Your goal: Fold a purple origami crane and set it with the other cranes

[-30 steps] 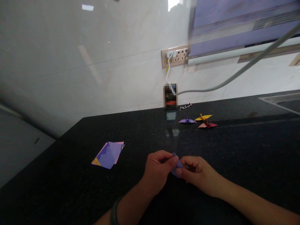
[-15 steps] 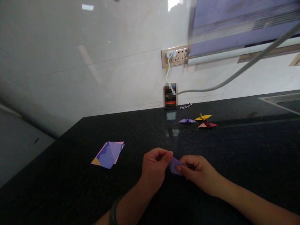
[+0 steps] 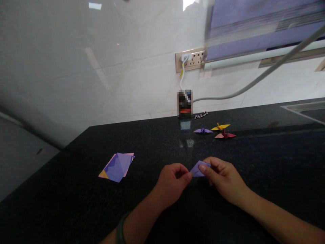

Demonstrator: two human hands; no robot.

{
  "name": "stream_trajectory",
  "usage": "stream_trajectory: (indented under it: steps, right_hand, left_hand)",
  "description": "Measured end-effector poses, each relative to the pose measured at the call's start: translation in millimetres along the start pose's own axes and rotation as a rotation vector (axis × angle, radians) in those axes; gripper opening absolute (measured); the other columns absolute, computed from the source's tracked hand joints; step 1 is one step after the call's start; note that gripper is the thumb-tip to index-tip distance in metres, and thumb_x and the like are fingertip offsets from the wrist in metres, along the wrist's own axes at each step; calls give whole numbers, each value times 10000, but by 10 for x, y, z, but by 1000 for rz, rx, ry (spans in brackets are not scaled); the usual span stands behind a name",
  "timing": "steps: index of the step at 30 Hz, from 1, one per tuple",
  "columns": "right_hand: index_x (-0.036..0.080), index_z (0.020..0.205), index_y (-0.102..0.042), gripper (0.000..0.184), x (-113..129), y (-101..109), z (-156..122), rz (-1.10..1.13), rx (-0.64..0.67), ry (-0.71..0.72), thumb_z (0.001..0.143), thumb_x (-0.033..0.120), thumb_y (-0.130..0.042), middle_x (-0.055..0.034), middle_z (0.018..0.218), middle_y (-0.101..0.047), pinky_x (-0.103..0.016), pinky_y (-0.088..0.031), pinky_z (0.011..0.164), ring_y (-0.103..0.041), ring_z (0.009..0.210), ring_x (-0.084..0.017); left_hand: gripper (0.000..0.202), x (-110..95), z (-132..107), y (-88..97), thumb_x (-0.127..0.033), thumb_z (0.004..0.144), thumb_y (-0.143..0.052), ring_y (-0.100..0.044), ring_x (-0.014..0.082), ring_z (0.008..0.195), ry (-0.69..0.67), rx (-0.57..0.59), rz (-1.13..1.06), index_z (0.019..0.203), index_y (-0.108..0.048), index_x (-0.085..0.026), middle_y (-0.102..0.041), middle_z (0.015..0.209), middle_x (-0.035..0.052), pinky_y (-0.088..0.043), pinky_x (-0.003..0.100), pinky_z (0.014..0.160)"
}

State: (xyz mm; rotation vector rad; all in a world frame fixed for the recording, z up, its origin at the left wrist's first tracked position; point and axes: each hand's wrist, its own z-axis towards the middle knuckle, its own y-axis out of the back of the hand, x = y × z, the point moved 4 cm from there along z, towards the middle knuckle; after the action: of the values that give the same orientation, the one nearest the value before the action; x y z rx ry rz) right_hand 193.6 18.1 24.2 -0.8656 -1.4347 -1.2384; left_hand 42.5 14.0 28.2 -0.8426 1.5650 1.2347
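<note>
A small folded purple paper (image 3: 196,168) hangs just above the black counter (image 3: 266,159), held between both hands. My left hand (image 3: 172,181) pinches its left tip with thumb and forefinger. My right hand (image 3: 223,178) grips its right side, thumb on top and fingers curled beneath. Most of the paper's right part is hidden under those fingers.
A small stack of purple, pink and yellow paper sheets (image 3: 117,166) lies to the left. At the back sit three paper cranes, purple (image 3: 202,130), yellow (image 3: 220,127) and red (image 3: 224,135). A phone (image 3: 185,103) leans on the wall, cabled to a socket (image 3: 190,60). A sink edge (image 3: 304,107) is far right.
Both hands have moved slightly up and right with the purple paper. It now lies flatter and wider between the fingers, and the hands have drawn a little apart.
</note>
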Motion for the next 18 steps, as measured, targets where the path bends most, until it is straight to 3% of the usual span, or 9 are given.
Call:
stream_trajectory:
  steps: [3,6,9,14,18]
  right_hand:
    - [165,635,-527,236,18,-16,6,-3,64,7,746,373,-542,34,541,-450,-194,-316,432,-394,473,-77]
    - [164,695,-529,215,16,-39,18,107,102,-27,696,368,-598,39,551,-467,-191,-320,428,-403,468,-74]
    - [162,756,-536,215,42,-46,20,189,78,-27,696,360,-597,37,554,-492,-202,-351,450,-429,470,-79]
    - [161,693,-532,191,86,-31,1,190,38,-2,727,347,-554,41,524,-486,-213,-375,477,-456,478,-84]
    - [159,664,-518,178,52,-43,-7,148,87,-36,735,320,-545,51,483,-464,-199,-340,434,-423,432,-68]
  left_hand:
    - [200,-13,-11,-43,-327,687,-572,-482,111,536,11,84,-71,695,-645,-140,-587,604,18,-345,212,493]
    - [201,-28,-9,-57,-322,678,-589,-493,113,529,57,53,-221,665,-656,-132,-602,583,21,-365,225,516]
    - [181,-45,-7,-67,-295,658,-621,-540,135,600,93,-10,-408,708,-661,-126,-638,648,37,-409,264,607]
    - [163,-67,-24,-150,-261,648,-642,-567,141,656,101,98,-484,735,-656,-124,-648,694,40,-423,265,652]
    - [168,-69,-26,-95,-240,641,-651,-573,138,657,77,-19,-512,771,-644,-135,-650,705,33,-437,262,655]
